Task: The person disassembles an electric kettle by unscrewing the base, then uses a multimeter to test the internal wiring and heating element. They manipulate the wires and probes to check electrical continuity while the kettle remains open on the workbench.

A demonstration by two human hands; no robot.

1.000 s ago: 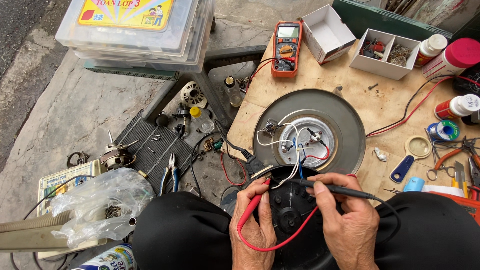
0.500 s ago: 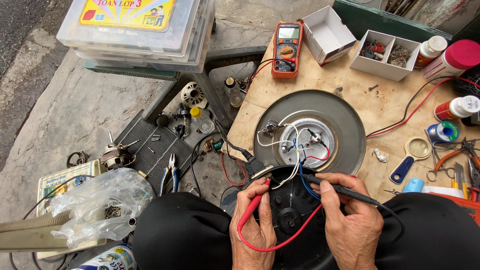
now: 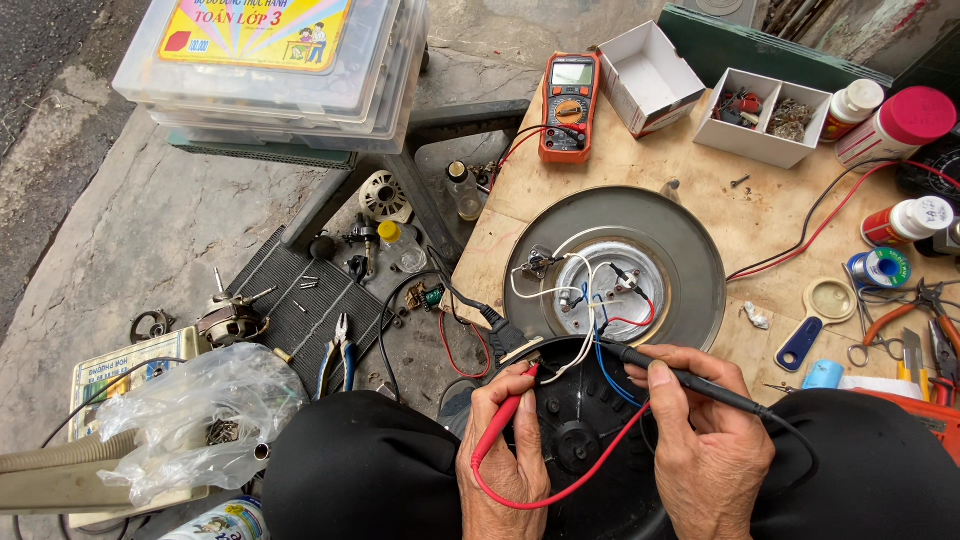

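My left hand point(image 3: 505, 445) grips a red meter probe point(image 3: 503, 422), its tip pressed to a contact at the rim of a black round housing point(image 3: 590, 420) on my lap. My right hand point(image 3: 700, 440) holds a black probe point(image 3: 690, 378), whose tip touches the housing's top edge where white and blue wires run in. These wires lead up to a grey metal disc with a shiny round centre point(image 3: 615, 265) on the wooden table. An orange multimeter point(image 3: 568, 105) lies at the table's far edge, with its red and black leads trailing down.
Stacked clear plastic boxes point(image 3: 275, 70) rest on a stool at upper left. Pliers point(image 3: 338, 360), small motor parts and a plastic bag point(image 3: 190, 410) lie on the concrete. On the table's right side are white cardboard boxes point(image 3: 760, 125), bottles, a solder spool, scissors and pliers point(image 3: 915, 320).
My right hand has shifted the black probe slightly, its tip now lower at the housing's edge. The left hand and red probe have stayed almost still.
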